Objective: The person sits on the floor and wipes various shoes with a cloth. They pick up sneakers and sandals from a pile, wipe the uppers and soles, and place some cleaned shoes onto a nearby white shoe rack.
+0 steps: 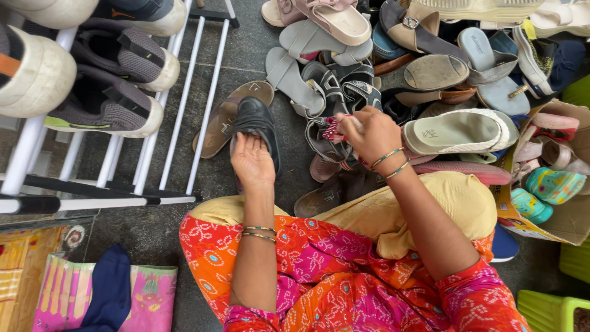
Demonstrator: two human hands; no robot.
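Note:
My left hand [252,161] grips a black shoe [257,120] from below, holding it over the grey floor beside a brown sandal [222,120]. My right hand [369,132] is closed on a small red and pink brush [335,129], its bristles showing left of my fingers, just right of the black shoe. Both wrists carry thin bangles. My lap in orange and pink patterned cloth fills the bottom of the view.
A big heap of sandals and slippers [430,67] covers the floor ahead and to the right. A white metal shoe rack [153,160] with grey sneakers [104,104] stands at left. A cardboard box [565,184] holds small colourful shoes at right. Green plastic furniture [547,307] sits bottom right.

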